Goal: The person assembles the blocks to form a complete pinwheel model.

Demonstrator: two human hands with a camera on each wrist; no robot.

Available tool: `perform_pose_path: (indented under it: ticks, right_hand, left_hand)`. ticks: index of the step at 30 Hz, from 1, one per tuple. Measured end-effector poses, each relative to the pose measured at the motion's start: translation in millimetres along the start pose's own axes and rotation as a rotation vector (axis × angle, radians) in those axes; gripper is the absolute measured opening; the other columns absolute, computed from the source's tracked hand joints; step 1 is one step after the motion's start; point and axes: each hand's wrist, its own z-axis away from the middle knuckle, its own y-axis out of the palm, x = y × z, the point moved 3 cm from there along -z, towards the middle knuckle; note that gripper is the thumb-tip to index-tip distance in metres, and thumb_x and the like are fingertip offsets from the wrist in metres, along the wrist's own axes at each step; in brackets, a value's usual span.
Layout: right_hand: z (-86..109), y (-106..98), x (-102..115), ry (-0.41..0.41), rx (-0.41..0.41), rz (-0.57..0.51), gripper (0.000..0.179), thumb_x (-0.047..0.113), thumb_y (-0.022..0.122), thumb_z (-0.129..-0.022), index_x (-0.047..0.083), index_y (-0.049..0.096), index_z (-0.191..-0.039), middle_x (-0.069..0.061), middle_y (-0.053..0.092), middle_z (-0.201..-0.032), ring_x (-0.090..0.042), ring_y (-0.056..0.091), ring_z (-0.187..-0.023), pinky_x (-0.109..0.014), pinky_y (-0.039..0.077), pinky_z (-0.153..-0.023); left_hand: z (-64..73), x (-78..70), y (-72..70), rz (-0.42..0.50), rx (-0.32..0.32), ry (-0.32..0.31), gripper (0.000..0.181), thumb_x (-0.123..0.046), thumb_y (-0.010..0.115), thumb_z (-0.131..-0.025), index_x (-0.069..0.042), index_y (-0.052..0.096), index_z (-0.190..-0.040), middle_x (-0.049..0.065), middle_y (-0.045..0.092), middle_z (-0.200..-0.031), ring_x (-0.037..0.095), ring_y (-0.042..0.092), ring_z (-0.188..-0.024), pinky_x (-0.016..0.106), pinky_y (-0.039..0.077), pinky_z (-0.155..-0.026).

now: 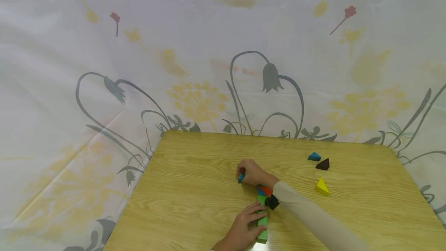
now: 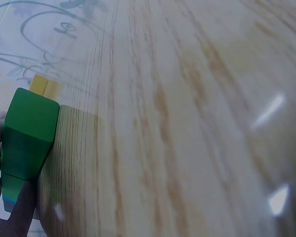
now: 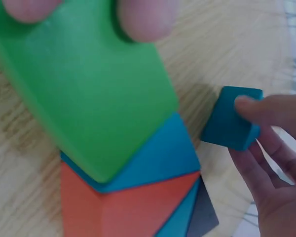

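My left hand (image 1: 240, 226) grips a row of green blocks (image 1: 262, 237), with fingers over the top and side; in the left wrist view a seam divides the green row (image 2: 32, 118). At the row's far end sit a blue triangular piece (image 3: 163, 153), a red block (image 3: 133, 202) and a dark block (image 3: 202, 212), laid against one another. My right hand (image 1: 256, 174) reaches past them and pinches a small blue block (image 3: 232, 118) between thumb and fingers. That block is apart from the row, close over the table, on the row's far left side in the head view.
On the right of the wooden table (image 1: 195, 158) lie a blue triangular block (image 1: 314, 157), a dark brown one (image 1: 323, 164) and a yellow one (image 1: 322, 187). A flower-patterned curtain (image 1: 195, 30) hangs behind the table. My right forearm (image 1: 313, 212) crosses the table's right half.
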Motion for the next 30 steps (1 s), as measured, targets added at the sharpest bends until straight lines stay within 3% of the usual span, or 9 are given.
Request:
perform_pose_path:
  ticks: [5, 14, 27, 30]
  right_hand:
    - [-1.1, -7.8, 2.3, 0.038, 0.034, -0.023, 0.013, -0.003, 0.075, -0.074, 0.007, 0.069, -0.077, 0.001, 0.062, -0.08, -0.01, 0.057, -0.073, -0.022, 0.05, -0.064]
    - [2.8, -20.4, 1.8, 0.032, 0.058, 0.001, 0.007, 0.003, 0.075, -0.077, 0.004, 0.069, -0.076, 0.004, 0.063, -0.072, -0.006, 0.055, -0.065, -0.021, 0.049, -0.059]
    - [12.7, -22.1, -11.8, 0.065, 0.008, 0.002, 0.007, 0.004, 0.076, -0.077, 0.007, 0.071, -0.075, 0.006, 0.063, -0.073, -0.008, 0.056, -0.068, -0.025, 0.05, -0.061]
    - [16.8, -24.7, -11.6, 0.023, -0.012, -0.021, 0.008, 0.004, 0.076, -0.077, 0.009, 0.071, -0.074, 0.005, 0.064, -0.073, -0.008, 0.057, -0.069, -0.026, 0.051, -0.061]
  left_hand:
    - [-0.6, -0.3, -0.5, -0.008, -0.006, 0.01, 0.036, -0.019, 0.065, -0.09, -0.001, 0.063, -0.121, 0.005, 0.057, -0.129, 0.027, 0.045, -0.128, 0.038, 0.043, -0.101]
    - [-0.6, -1.3, -0.8, -0.01, -0.004, -0.003, 0.035, -0.015, 0.068, -0.088, 0.0, 0.064, -0.12, 0.007, 0.057, -0.129, 0.027, 0.044, -0.129, 0.039, 0.042, -0.102]
    - [-0.7, -1.7, 0.0, -0.001, 0.007, -0.021, 0.035, -0.017, 0.066, -0.09, -0.002, 0.063, -0.12, 0.006, 0.057, -0.129, 0.027, 0.044, -0.129, 0.039, 0.043, -0.101]
    - [-1.0, -1.7, 0.5, -0.014, -0.002, -0.001, 0.034, -0.017, 0.067, -0.089, -0.001, 0.064, -0.119, 0.007, 0.057, -0.129, 0.028, 0.045, -0.128, 0.039, 0.043, -0.101]
